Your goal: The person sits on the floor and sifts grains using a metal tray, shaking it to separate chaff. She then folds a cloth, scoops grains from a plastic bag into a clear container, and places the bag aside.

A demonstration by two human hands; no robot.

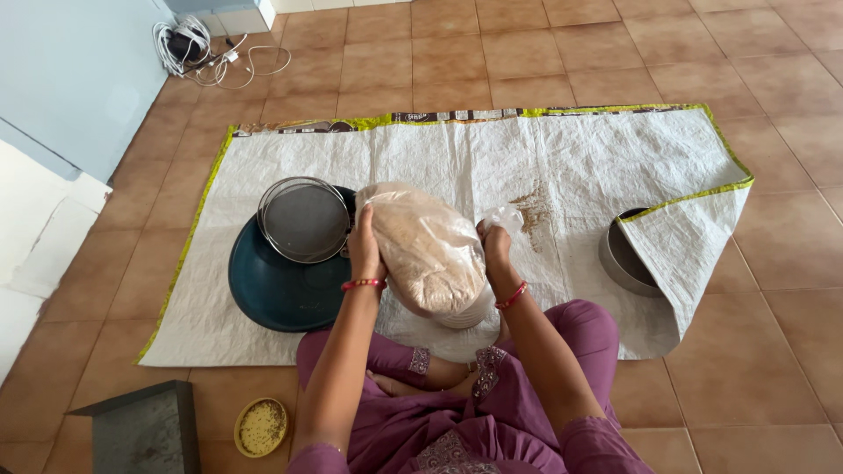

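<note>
1. Bag (428, 250): a clear plastic sack, still well filled with brownish grain or meal. It is held tilted between both hands, above the mat (263, 167) and just in front of the person's knees.
2. Left hand (363, 247): palm flat on the bag's left flank, fingers pointing up and closed together. It presses and steadies; it does not pinch. The forearm rises steeply from the lap, with a red bangle at the wrist.
3. Right hand (495, 246): on the bag's right side. It appears to gather the loose plastic neck in a closed grip, though the fingers are partly hidden behind the film.
4. Sieve (304, 219): round wire mesh with a metal rim, just left of the left hand. It rests on the far edge of the tray (277, 290), a dark teal round dish.
5. Progress, judged from the layout:
   - Sieve mesh looks empty; tray shows no heap.
   - A small brown spill (532, 211) lies on the mat, beyond the right hand.
   - Nothing has been poured into the sieve yet; the bulk of the work remains.
6. Metal pan (622, 256): well right of the right hand, half covered by the mat's folded corner.
7. Small yellow bowl (261, 427) of grain: on the floor, near the left elbow.
</note>
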